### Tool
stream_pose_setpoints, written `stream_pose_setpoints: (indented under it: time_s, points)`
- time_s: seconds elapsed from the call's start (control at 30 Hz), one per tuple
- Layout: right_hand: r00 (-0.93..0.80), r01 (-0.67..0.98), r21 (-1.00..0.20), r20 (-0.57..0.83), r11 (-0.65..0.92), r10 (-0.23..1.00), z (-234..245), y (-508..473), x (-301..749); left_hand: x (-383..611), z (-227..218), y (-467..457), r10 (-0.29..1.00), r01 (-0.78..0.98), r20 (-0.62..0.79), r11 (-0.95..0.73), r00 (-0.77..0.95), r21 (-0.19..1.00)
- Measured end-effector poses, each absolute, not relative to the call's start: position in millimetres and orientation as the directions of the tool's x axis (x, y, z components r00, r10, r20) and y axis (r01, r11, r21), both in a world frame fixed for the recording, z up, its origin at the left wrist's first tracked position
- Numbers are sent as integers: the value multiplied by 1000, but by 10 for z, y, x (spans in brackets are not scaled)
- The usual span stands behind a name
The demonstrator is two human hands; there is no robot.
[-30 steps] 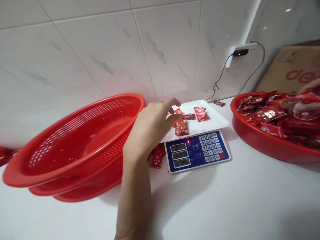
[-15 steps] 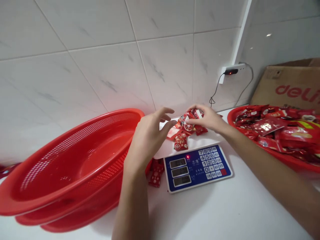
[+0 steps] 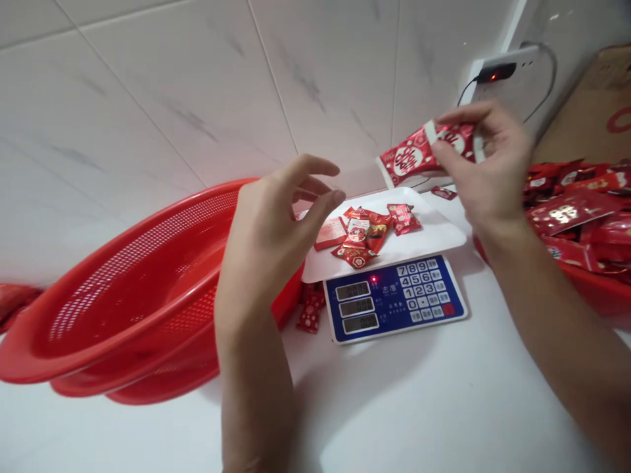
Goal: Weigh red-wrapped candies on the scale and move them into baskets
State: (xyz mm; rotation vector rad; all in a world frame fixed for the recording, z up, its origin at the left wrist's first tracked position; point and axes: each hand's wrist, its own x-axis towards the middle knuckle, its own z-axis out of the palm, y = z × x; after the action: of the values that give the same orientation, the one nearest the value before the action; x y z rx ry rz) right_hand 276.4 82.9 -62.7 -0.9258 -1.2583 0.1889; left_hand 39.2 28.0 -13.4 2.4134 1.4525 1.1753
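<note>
Between the thumb and fingers of my right hand [image 3: 493, 164] are red-and-white candy packets [image 3: 409, 157], lifted above the back right of the scale. My left hand [image 3: 276, 230] hovers over the left end of the white weighing tray [image 3: 428, 243], its fingers curved and apart with nothing between them. Several red wrapped candies [image 3: 359, 233] lie in a small pile on the tray, with another red candy [image 3: 404, 218] to their right. The blue electronic scale [image 3: 394, 299] in front has lit digits and a red light.
Stacked red plastic baskets [image 3: 148, 217] lean at the left. A loose red packet [image 3: 310, 312] lies beside the scale. At the right stands a red basket [image 3: 582, 282] full of red packets, with a cardboard box [image 3: 586, 112] behind. A power strip [image 3: 503, 72] hangs on the tiled wall.
My right hand has risen from the tray and moved right, with red packets in its fingers. Fewer candies lie on the tray. My left hand has stayed beside it, open. The camera view has shifted.
</note>
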Motion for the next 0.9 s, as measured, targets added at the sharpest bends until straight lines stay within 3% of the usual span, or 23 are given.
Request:
stream_pose_setpoints:
  time_s: [0.2,0.43,0.5,0.63,0.7,0.9]
  points:
    - [372,430,-624,781,652,502,-538,709,2766,365,-134,265,755,697,600,-580,264,423]
    - [285,524,-474,880,707,379,-631,831,2750,379,-125,219,759,709,592,-573,270,412]
    - [258,528,-479,877,701,405,-679,853,2735,384,-123,214,755,711,596,-576,274,403]
    - [101,567,-573,762,592,640,-794,891,2673,382,-121,221,751,711,595,-584,288,393]
    - [29,594,-572,718,566,695,-823,894,2650,377,-116,221,752,708,591,-585,292,395]
    - [179,586,-522,829,620,530,-714,790,2684,376,-97,183,750,722,602,-574,273,387]
